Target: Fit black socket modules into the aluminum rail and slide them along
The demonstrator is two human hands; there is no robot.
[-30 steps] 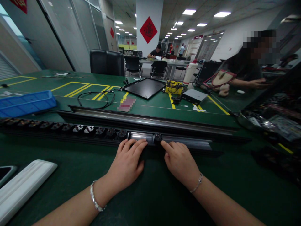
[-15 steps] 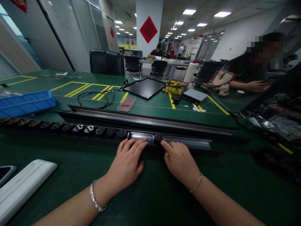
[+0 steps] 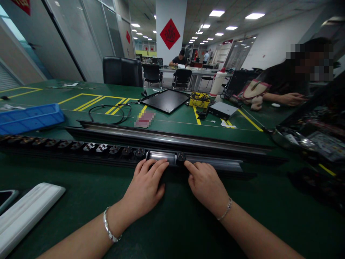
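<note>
Both my hands rest on a long aluminium rail [image 3: 161,156] lying across the green workbench [image 3: 172,223]. My left hand [image 3: 144,187] has its fingers curled over the rail's near edge. My right hand [image 3: 206,186] lies just to the right, its fingertips on the same edge. Between them sits a black socket module [image 3: 180,157] mounted on the rail. A row of similar black modules [image 3: 94,147] runs left along it. A second long metal rail [image 3: 172,138] lies parallel behind. The undersides of my fingers are hidden.
A white plastic bar [image 3: 27,216] and a phone [image 3: 7,198] lie at lower left. Farther off are a blue tray [image 3: 29,118], black flat panel [image 3: 165,100], coiled black cable [image 3: 107,111] and grey box [image 3: 223,110]. A seated person [image 3: 285,82] is at right, behind a metal tray [image 3: 296,138].
My hands and the rail have not moved. The seated person at right has shifted slightly to the right.
</note>
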